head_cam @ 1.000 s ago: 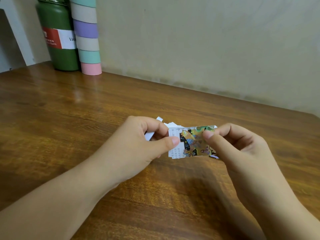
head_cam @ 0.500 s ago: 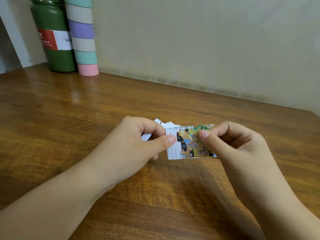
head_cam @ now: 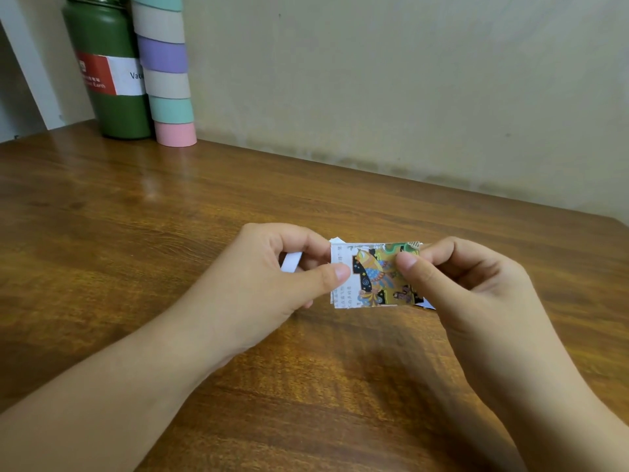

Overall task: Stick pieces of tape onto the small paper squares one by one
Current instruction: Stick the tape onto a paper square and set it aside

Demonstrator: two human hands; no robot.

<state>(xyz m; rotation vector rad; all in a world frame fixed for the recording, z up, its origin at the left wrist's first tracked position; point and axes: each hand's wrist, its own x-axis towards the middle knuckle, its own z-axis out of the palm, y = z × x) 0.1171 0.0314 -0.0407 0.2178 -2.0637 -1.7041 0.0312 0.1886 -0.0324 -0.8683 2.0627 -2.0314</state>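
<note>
Both forearms reach in from the near edge and meet just above the middle of the table (head_cam: pixel 170 206). The left hand (head_cam: pixel 272 277) is curled, its thumb lying flat across the left edge of the paper (head_cam: pixel 342 287) and its index finger hooked behind the top, so the sheet is pinched between them; a white strip (head_cam: pixel 292 261), bent into a loop, shows inside the curl of its fingers. The right hand (head_cam: pixel 469 287) is also curled, thumb tip pressed on the front of the tape (head_cam: pixel 377 277) near its upper right, fingers folded behind, gripping that side. The paper is a small, thin rectangle, white with faint printed characters on its left part; the tape covers most of its face, glossy and busy with a yellow, blue and black bird-like pattern. More white edges peek out behind the top left corner, so it may be a small stack. It is held upright, facing the camera, close over the wood. The table is varnished brown with clear grain and a soft sheen. At the far left, against the matte beige wall (head_cam: pixel 408 97), stand a smooth dark green bottle (head_cam: pixel 112 63) with a red and white label and, touching it, a column of pastel rolls (head_cam: pixel 168 76).
</note>
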